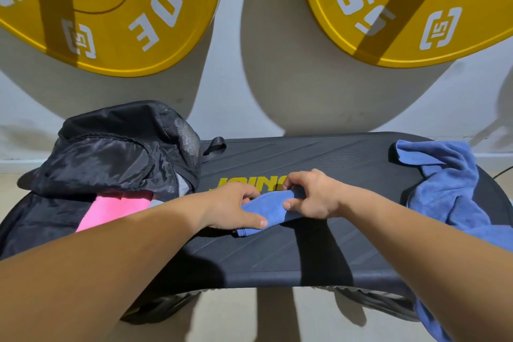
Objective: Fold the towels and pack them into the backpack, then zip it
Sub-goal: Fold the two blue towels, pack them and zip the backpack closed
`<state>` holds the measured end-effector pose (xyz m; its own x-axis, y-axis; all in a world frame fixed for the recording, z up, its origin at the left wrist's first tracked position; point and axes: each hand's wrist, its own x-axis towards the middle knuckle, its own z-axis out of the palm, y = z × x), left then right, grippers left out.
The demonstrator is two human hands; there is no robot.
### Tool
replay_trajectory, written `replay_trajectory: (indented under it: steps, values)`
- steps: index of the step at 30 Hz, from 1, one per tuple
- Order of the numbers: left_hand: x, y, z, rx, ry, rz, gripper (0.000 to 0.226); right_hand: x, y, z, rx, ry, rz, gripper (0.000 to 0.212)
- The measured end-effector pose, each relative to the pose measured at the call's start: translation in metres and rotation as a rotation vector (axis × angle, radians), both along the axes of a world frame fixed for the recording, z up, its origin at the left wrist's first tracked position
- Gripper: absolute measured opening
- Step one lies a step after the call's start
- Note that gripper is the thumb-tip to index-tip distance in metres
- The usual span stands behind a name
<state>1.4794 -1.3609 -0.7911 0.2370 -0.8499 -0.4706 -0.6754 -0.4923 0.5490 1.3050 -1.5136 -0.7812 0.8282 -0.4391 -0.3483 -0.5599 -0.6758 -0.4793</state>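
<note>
The left hand (pixel 236 207) and right hand (pixel 313 194) pinch a folded blue towel (pixel 266 209), central on the table (pixel 305 253). The open backpack (pixel 111 153) at left holds a pink towel (pixel 116 209); a loose blue towel (pixel 449 191) lies right.

backpack (pixel 105 158) left on tabletop (pixel 305 253), packed towel (pixel 111 211) in it | small towel (pixel 266 209) centre, gripped by left hand (pixel 233 205) and right hand (pixel 313 194) | loose towel (pixel 449 189) right, hanging off edge | weight plates (pixel 116 14) on wall (pixel 249 86) behind
</note>
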Motion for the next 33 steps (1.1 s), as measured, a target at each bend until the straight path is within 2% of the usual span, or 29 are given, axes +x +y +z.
replay_trajectory:
  steps: [3, 6, 11, 15, 17, 20, 23, 26, 29, 33]
  values:
    - [-0.007, 0.0, 0.001, 0.011, -0.086, -0.046, 0.044, -0.003, 0.003, 0.005, 0.019, -0.033, 0.019, 0.026]
    - [-0.016, 0.002, 0.004, -0.024, -0.202, -0.111, 0.049, -0.007, 0.008, 0.007, -0.011, -0.028, 0.06, 0.032]
    - [-0.03, 0.005, 0.009, -0.117, -0.217, -0.101, 0.052, -0.011, 0.012, 0.007, -0.007, -0.079, 0.091, 0.038]
    - [-0.039, 0.01, 0.013, -0.105, -0.222, -0.069, 0.049, -0.017, 0.016, 0.009, -0.002, -0.009, 0.085, 0.041]
    - [-0.039, 0.013, 0.015, -0.093, -0.202, -0.068, 0.051, -0.02, 0.019, 0.012, 0.044, -0.003, 0.058, 0.036]
    - [-0.041, 0.018, 0.023, -0.114, -0.174, -0.156, 0.074, -0.02, 0.021, 0.022, 0.137, -0.004, -0.004, 0.026]
    - [-0.044, 0.025, 0.044, -0.111, -0.136, -0.163, 0.063, -0.016, 0.025, 0.036, 0.229, -0.03, -0.03, 0.018]
    - [-0.039, 0.036, 0.067, -0.122, -0.097, -0.055, 0.044, -0.006, 0.03, 0.057, 0.266, -0.144, -0.105, 0.017]
    - [-0.028, 0.068, 0.087, -0.216, -0.033, 0.142, 0.032, 0.015, 0.047, 0.079, 0.314, -0.351, -0.189, 0.025]
    - [-0.008, 0.139, 0.097, -0.381, 0.028, 0.487, 0.028, 0.047, 0.085, 0.099, 0.267, -0.484, -0.18, 0.037]
